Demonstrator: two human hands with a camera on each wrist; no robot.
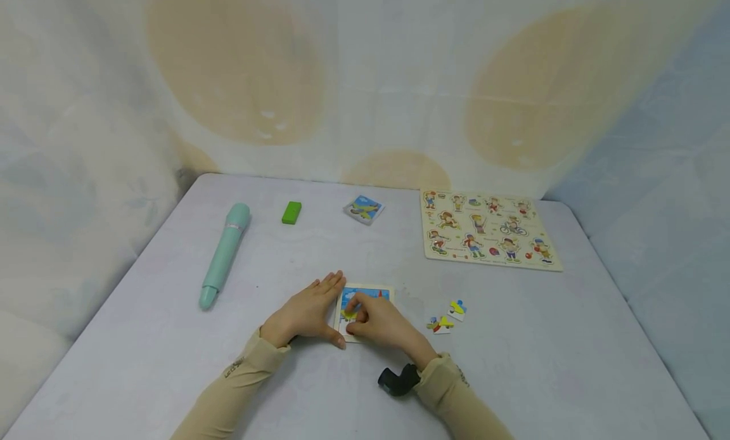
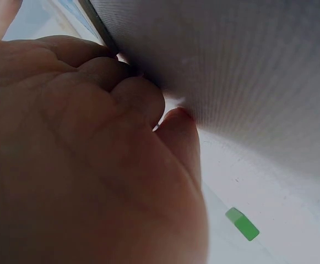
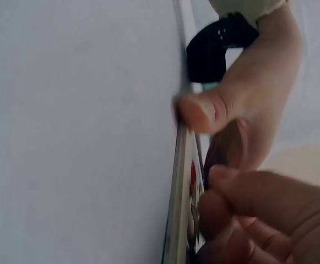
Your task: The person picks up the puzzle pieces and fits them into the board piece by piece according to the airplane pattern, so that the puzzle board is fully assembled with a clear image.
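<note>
A small framed jigsaw puzzle [image 1: 367,286] with a blue and yellow picture lies near the table's middle. My left hand [image 1: 312,310] rests along its left edge, fingers extended to the upper corner and thumb at the lower one. Over the picture, my right hand [image 1: 379,319] has thumb and index finger curled together in a pinch on a puzzle piece [image 1: 349,314], mostly hidden by the fingers. In the right wrist view, the fingertips [image 3: 221,175] meet close to the puzzle's face. Loose puzzle pieces [image 1: 457,310] lie just right of that hand.
Toward the back are a green block [image 1: 291,212] and a small picture tile [image 1: 364,209]. A long pale-teal cylinder [image 1: 224,256] lies at left. A large wooden board with figures [image 1: 490,231] occupies the back right. A black wrist camera [image 1: 399,380] sits at my right wrist.
</note>
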